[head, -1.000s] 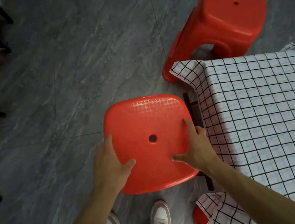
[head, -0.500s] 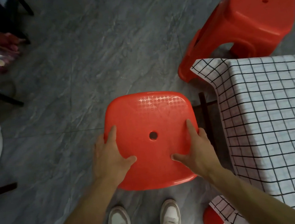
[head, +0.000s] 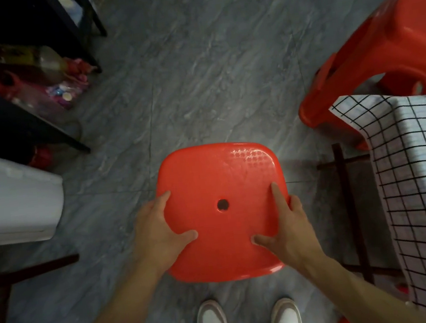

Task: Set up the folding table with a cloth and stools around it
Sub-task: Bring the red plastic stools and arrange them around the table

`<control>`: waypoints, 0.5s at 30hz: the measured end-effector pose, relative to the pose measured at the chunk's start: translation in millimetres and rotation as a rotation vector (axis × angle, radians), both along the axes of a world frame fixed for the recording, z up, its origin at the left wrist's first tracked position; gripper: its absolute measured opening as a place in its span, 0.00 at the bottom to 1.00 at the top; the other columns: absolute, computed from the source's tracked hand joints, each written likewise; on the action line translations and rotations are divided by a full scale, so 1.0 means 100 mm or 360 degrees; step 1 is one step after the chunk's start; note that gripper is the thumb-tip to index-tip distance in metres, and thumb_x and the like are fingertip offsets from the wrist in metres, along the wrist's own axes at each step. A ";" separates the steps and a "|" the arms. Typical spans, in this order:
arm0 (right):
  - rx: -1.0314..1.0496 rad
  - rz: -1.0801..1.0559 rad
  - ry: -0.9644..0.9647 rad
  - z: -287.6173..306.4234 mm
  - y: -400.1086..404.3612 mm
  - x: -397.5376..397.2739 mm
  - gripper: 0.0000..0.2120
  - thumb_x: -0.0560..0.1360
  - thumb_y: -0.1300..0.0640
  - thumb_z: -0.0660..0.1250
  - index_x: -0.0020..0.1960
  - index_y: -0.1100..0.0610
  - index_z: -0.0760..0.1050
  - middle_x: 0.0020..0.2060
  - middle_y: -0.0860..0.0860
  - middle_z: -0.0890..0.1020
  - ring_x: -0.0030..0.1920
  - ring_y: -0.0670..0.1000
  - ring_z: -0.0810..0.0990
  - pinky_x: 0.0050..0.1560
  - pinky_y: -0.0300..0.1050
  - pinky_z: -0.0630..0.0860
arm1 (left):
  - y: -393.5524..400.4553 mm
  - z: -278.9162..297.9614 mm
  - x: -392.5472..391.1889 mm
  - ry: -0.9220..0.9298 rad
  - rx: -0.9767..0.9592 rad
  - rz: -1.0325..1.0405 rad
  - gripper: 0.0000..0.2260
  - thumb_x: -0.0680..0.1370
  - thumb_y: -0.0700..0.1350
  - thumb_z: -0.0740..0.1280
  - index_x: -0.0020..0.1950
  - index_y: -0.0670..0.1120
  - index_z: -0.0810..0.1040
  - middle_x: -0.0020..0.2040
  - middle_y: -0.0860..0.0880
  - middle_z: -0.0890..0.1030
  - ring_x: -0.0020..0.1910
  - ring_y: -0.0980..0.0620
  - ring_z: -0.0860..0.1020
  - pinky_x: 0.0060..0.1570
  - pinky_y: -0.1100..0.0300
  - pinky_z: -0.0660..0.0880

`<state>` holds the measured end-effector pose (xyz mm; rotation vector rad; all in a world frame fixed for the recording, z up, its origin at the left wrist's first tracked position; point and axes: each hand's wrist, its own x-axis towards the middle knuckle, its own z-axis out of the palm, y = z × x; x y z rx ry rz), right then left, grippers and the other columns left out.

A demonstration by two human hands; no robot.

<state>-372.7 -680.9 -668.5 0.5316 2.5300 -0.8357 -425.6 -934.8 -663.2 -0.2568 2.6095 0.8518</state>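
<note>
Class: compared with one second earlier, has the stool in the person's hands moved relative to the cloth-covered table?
Yes. The held red stool has shifted left, away from the checked tablecloth; the floor gap between them has widened.

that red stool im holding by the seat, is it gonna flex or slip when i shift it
The red stool looks like moulded plastic, so probably stiff and light for its size. Its glossy seat may be a bit slippery, though the left hand and right hand grip opposite edges, which should steady it.
</note>
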 end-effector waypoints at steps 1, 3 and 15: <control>-0.0002 -0.0014 -0.0003 0.00 0.00 0.00 0.62 0.60 0.45 0.81 0.78 0.41 0.40 0.70 0.57 0.58 0.68 0.59 0.68 0.68 0.53 0.69 | -0.01 -0.02 0.03 0.0015 0.0030 0.0012 0.49 0.57 0.49 0.83 0.75 0.53 0.65 0.69 0.44 0.69 0.68 0.46 0.68 0.69 0.52 0.65; -0.0015 -0.0040 -0.0017 0.01 -0.01 0.00 0.62 0.59 0.47 0.82 0.78 0.41 0.41 0.72 0.58 0.58 0.69 0.59 0.67 0.69 0.54 0.68 | -0.01 -0.07 0.10 -0.0018 0.0065 0.0027 0.52 0.57 0.49 0.82 0.76 0.56 0.60 0.69 0.44 0.70 0.67 0.46 0.69 0.68 0.51 0.66; -0.0018 -0.0084 -0.0045 0.03 -0.15 0.16 0.61 0.63 0.45 0.80 0.78 0.43 0.38 0.71 0.59 0.55 0.69 0.60 0.65 0.69 0.57 0.68 | -0.10 -0.08 -0.11 -0.0094 -0.0043 -0.0212 0.55 0.59 0.50 0.82 0.78 0.60 0.52 0.66 0.41 0.70 0.66 0.44 0.70 0.68 0.52 0.67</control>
